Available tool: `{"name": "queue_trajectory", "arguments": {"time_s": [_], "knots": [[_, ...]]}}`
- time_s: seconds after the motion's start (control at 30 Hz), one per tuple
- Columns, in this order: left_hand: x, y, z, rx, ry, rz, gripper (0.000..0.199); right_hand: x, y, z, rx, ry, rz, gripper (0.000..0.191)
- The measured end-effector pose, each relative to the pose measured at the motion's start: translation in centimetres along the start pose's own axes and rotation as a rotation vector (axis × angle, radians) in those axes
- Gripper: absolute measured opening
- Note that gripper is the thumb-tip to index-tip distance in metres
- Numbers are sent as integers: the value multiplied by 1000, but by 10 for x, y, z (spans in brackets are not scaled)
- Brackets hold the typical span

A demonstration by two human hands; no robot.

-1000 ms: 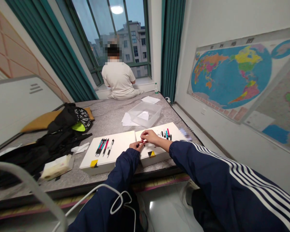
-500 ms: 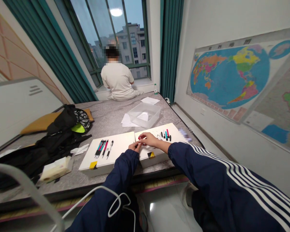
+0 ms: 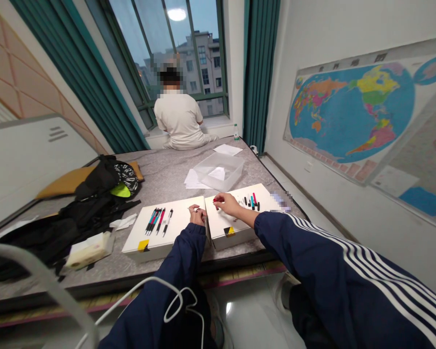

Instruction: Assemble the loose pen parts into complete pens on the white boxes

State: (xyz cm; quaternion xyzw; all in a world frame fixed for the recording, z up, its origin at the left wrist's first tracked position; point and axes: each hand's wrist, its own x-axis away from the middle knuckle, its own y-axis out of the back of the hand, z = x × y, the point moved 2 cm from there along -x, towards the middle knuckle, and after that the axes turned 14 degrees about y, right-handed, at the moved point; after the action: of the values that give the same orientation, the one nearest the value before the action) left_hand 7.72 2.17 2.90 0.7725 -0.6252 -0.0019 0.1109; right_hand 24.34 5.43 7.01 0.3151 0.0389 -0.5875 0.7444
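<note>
My left hand (image 3: 197, 214) is at the right edge of the left white box (image 3: 181, 230), fingers curled round something too small to make out. Over the left part of the right white box (image 3: 240, 231), my right hand (image 3: 225, 203) pinches a small red piece (image 3: 214, 199). The two hands are a little apart. Several assembled pens (image 3: 159, 221) lie side by side on the left box. Black, teal and red pen parts (image 3: 253, 201) lie on the right box, beyond my right hand.
A clear plastic bin (image 3: 220, 172) stands on papers (image 3: 194, 180) behind the boxes. A black bag (image 3: 76, 213) and a tissue pack (image 3: 89, 250) lie at the left. A person (image 3: 178, 116) sits by the window, back turned. A bottle (image 3: 236, 132) stands near the far corner.
My hands, together before, have moved apart. The right one has gone slightly right and up with the red piece, while the left has shifted slightly left.
</note>
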Motion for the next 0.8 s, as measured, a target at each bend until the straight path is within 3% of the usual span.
{"name": "queue_trajectory", "arguments": {"time_s": [0.2,0.43,0.6,0.8], "knots": [[2,-1,4,-116,-67,-65,19,2,-1,-4,-21,-2,23,11],[-3,-7,13,-196,-148,-5,29,7,0,-6,117,-38,21,14],[-5,-3,17,-330,-126,-84,34,3,9,6,352,97,38,17],[-2,-6,13,-570,-249,-40,30,1,19,22,618,250,234,22]]}}
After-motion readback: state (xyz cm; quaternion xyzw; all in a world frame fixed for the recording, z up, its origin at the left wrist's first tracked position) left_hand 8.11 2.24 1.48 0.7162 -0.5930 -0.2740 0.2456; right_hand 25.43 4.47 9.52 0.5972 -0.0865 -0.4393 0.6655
